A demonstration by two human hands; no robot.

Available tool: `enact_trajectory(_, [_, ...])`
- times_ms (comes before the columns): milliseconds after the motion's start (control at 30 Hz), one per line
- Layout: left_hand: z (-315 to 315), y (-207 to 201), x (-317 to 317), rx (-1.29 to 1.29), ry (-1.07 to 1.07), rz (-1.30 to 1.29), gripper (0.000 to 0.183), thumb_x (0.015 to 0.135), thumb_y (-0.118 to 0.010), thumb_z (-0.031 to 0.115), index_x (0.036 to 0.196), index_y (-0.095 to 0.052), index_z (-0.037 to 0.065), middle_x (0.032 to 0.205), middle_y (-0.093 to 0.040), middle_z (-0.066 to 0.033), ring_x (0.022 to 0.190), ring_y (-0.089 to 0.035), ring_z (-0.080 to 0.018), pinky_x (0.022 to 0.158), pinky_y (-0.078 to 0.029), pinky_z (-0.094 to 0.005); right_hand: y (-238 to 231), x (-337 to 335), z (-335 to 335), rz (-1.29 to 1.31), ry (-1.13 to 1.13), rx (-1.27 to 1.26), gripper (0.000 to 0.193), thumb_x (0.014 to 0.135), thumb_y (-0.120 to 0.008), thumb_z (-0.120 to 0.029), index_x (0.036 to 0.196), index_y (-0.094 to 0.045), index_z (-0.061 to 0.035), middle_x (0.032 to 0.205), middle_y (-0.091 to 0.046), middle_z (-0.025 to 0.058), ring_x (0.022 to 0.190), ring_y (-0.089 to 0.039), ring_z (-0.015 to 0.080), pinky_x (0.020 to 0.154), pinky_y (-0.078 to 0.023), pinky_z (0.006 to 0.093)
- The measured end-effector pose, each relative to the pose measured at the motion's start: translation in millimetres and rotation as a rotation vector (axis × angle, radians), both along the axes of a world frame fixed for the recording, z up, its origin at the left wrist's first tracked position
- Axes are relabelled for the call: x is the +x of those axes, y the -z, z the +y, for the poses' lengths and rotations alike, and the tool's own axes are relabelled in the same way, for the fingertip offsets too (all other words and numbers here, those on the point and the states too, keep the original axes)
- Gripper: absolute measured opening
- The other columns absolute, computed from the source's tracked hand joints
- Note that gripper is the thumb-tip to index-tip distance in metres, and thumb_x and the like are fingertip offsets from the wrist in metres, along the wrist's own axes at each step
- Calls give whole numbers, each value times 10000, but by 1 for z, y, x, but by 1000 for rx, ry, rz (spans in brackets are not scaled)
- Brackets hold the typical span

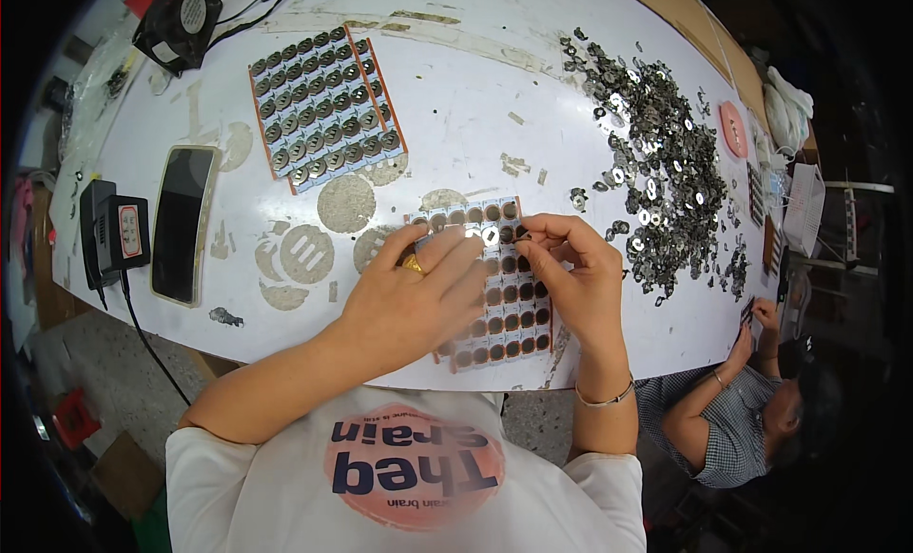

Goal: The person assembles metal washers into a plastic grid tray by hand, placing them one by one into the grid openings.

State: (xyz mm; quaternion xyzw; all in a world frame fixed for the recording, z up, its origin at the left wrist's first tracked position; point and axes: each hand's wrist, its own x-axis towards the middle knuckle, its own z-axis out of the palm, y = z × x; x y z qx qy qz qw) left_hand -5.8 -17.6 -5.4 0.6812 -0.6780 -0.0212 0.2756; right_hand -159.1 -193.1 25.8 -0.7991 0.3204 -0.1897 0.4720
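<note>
A panel of small blue-and-white boards with dark round parts in rows (509, 320) lies on the table in front of me, partly under my hands. My left hand (409, 291) is over its left side; a gold ring shows, and motion smears its fingers. Beside those fingertips a bright metal piece (490, 235) rests on the upper part of the panel. At the panel's upper right edge, my right hand (575, 272) pinches thumb and forefinger together on a small dark piece, mostly hidden, that looks like metal.
Toward the right spreads a pile of small metal pieces (666, 173). Two overlapping filled panels (323, 111) lie at the far left. Left of me are a phone (184, 225), a black power adapter (121, 232) and a fan (178, 25). Another person (732, 410) works at lower right.
</note>
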Motion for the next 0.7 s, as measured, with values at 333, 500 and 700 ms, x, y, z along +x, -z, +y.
enact_trajectory(333, [1, -2, -4, 42, 32, -94, 525, 836, -819, 447, 1206, -720, 87, 1485, -604, -102, 1393, -531, -264, 1185, -352, -563, 18, 1, -10, 66, -32, 190, 109, 943, -758, -8, 1048, -769, -34, 876, -716, -20, 727, -536, 42, 638, -466, 226])
enact_trajectory(500, [3, -6, -4, 101, 68, -48, 691, 813, -782, 634, 1210, -710, 72, 1500, -592, -119, 1418, -511, -291, 1193, -337, -608, 20, 2, -6, 70, -40, 82, 108, 938, -771, -33, 1044, -769, -51, 860, -699, -20, 718, -520, 50, 643, -459, 226])
enact_trajectory(700, [4, -2, -6, 108, 62, -69, 738, 805, -771, 671, 1225, -700, 69, 1521, -573, -124, 1454, -475, -295, 1200, -313, -629, 14, 2, -8, 161, 16, 123, 132, 925, -785, -45, 1055, -767, -52, 861, -695, 9, 696, -525, 78, 636, -467, 241])
